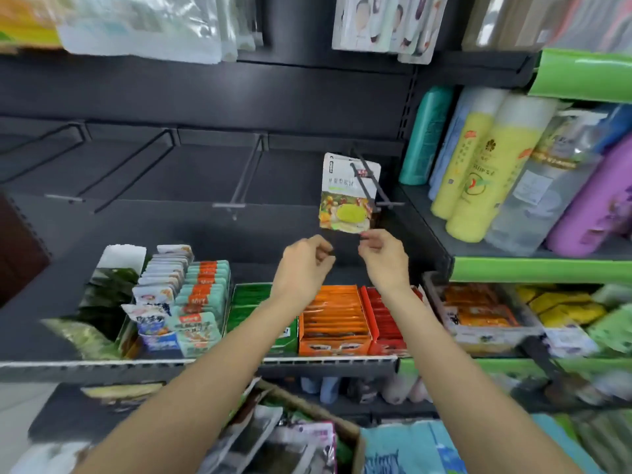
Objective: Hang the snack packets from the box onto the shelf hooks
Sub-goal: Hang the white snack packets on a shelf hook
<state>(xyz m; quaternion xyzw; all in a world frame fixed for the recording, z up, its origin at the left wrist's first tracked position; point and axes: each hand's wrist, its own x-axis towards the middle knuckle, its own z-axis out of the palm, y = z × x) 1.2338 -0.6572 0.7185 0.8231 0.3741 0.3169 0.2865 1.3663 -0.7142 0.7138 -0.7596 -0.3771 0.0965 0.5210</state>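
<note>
The snack packet (349,195) hangs on the hook (367,181); the right hand (383,256) pinches its bottom corner, the left hand (304,265) is curled, seemingly empty: slide it fully back, squarely

1. The cardboard box (345,436) at six o'clock is cut off by the bottom edge; packets inside are blurred.
2. Hanging bags (143,25) at eleven o'clock are smeared and cropped by the top edge.
3. Print on the snack packet (349,193) is too small to read.
4. Whether the right hand (384,256) touches that packet's lower edge cannot be told.
</note>
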